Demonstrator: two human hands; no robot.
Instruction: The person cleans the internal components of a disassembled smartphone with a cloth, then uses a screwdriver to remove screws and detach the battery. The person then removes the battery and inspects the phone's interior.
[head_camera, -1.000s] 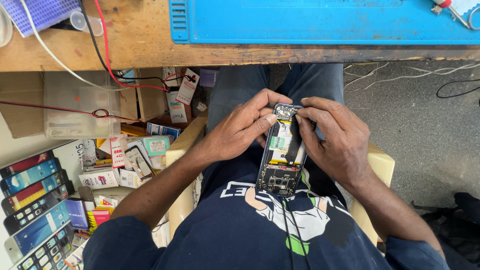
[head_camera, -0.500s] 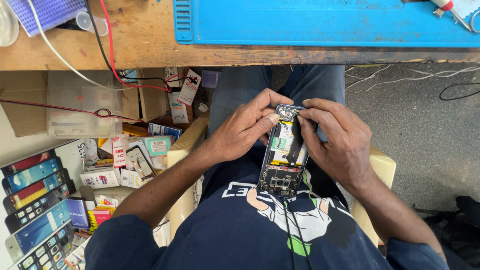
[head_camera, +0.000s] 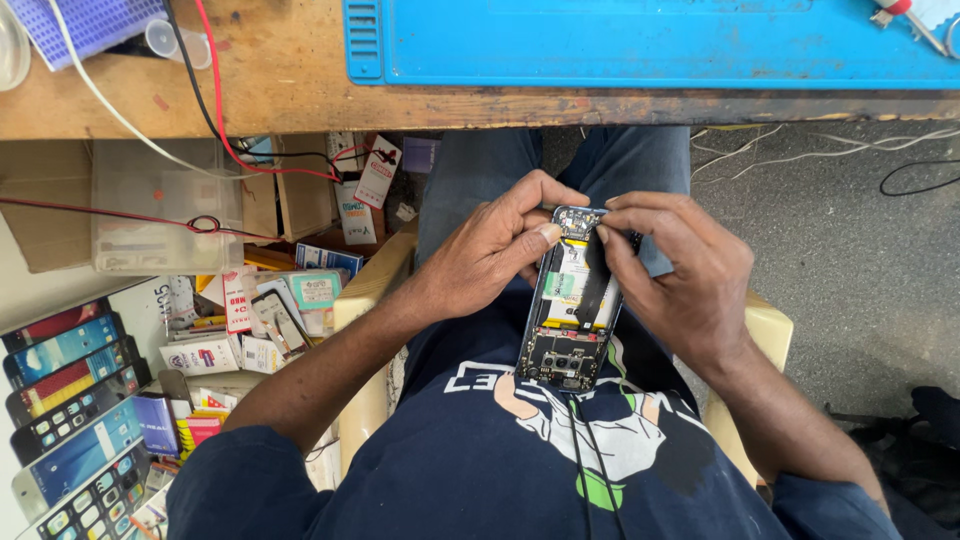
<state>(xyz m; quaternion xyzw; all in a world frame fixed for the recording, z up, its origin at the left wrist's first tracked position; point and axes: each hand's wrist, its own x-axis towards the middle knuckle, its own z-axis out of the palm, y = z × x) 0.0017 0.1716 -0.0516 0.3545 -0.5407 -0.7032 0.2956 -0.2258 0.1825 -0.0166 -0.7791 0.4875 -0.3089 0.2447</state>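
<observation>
Left to right: the left hand (head_camera: 490, 255) grips the open phone (head_camera: 570, 300) by its left edge, thumb pressed on the frame; the phone is held over the lap, below the bench (head_camera: 260, 90). The right hand (head_camera: 680, 285) pinches the black flex strip (head_camera: 592, 280) at the phone's top. A hard pull could likely tear that strip, and a loose grip could drop the phone to the floor (head_camera: 850, 250). Boxes (head_camera: 290, 310) and a phone rack (head_camera: 70, 400) crowd the left; red wires (head_camera: 230, 140) hang nearby.
</observation>
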